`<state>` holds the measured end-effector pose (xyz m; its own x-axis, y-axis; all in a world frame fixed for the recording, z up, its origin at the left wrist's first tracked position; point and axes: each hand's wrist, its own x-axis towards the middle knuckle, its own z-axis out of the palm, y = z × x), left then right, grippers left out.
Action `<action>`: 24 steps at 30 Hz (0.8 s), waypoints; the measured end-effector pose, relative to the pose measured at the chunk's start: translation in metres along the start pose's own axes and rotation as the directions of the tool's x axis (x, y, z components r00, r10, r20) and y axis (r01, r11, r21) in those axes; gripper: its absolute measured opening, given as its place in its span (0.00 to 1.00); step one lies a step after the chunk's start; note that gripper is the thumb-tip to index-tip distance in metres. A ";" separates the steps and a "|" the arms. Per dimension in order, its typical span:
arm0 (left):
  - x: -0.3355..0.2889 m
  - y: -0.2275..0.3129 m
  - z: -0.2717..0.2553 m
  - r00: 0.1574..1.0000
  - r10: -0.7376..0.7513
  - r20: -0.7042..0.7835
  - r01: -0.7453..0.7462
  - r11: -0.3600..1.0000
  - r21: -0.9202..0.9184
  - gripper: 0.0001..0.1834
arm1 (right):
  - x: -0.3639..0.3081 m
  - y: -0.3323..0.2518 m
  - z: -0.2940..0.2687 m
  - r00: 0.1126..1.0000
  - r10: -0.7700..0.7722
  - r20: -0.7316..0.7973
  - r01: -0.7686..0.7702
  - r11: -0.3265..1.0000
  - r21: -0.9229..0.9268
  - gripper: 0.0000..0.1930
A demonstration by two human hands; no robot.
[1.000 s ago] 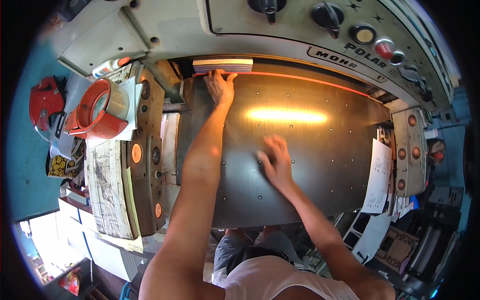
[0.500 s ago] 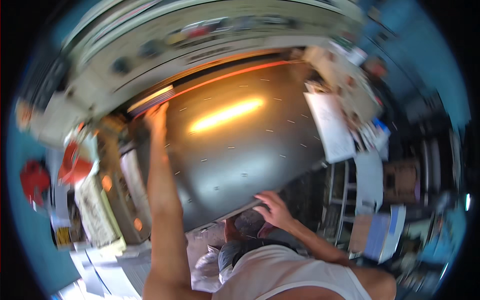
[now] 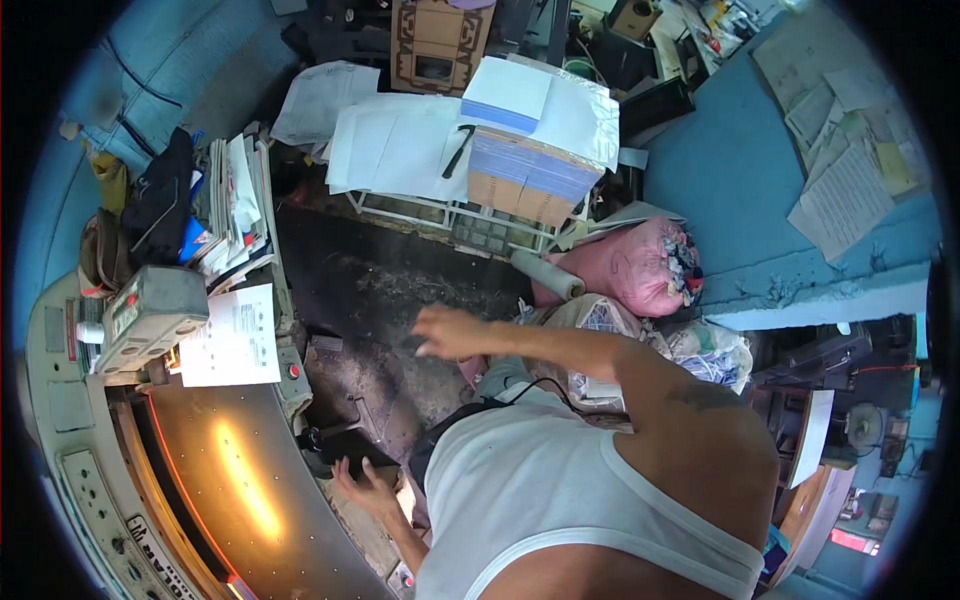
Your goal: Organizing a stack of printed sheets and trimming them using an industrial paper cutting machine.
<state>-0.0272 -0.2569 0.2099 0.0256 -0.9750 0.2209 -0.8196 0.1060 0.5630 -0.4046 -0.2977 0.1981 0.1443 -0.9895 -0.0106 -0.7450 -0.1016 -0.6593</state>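
My left hand (image 3: 366, 490) is beside the near edge of a dark metal machine bed (image 3: 310, 560), fingers spread and nothing in them. Whether it touches the edge I cannot tell. Stretched out over the dark floor, my right hand (image 3: 450, 333) is empty, with its fingers extended and a little blurred. A printed white sheet (image 3: 232, 340) hangs at the end of the machine bed, against a grey metal box (image 3: 165, 305). A yellow-orange glare lies along the bed.
Ahead stands a low white rack with white sheets (image 3: 395, 145), a black hammer-like tool (image 3: 459, 152) and a stack of paper packs (image 3: 530, 170). To the right are a pink stuffed sack (image 3: 630, 265), a pale roll (image 3: 548, 273) and filled plastic bags (image 3: 710, 355).
My view and body have turned right, away from the machine, which now lies at lower left. My left hand has left the far side of the bed; my right arm now reaches over the floor.
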 end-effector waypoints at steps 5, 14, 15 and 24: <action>0.019 0.031 -0.025 0.964 0.065 0.259 -0.078 0.996 0.041 0.26 | -0.015 0.049 -0.016 0.964 0.209 -0.166 -0.203 0.978 0.054 0.18; -0.033 0.039 -0.032 0.917 -0.239 0.320 0.231 0.971 0.063 0.29 | 0.007 0.054 0.091 0.913 0.007 0.408 -0.092 0.978 0.188 0.16; -0.050 0.034 -0.034 0.904 -0.260 0.338 0.262 0.964 0.041 0.28 | 0.020 0.034 0.099 0.880 -0.061 0.471 -0.016 0.987 0.158 0.15; -0.159 -0.021 -0.083 0.841 -0.540 0.045 0.539 0.826 -0.164 0.25 | 0.087 -0.139 0.157 0.757 -0.448 0.477 0.372 0.894 0.249 0.16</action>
<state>0.0333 -0.0878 0.2291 0.4385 -0.8854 -0.1539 -0.5691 -0.4061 0.7150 -0.1859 -0.3532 0.1709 0.7530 -0.6541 -0.0712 -0.4505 -0.4336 -0.7804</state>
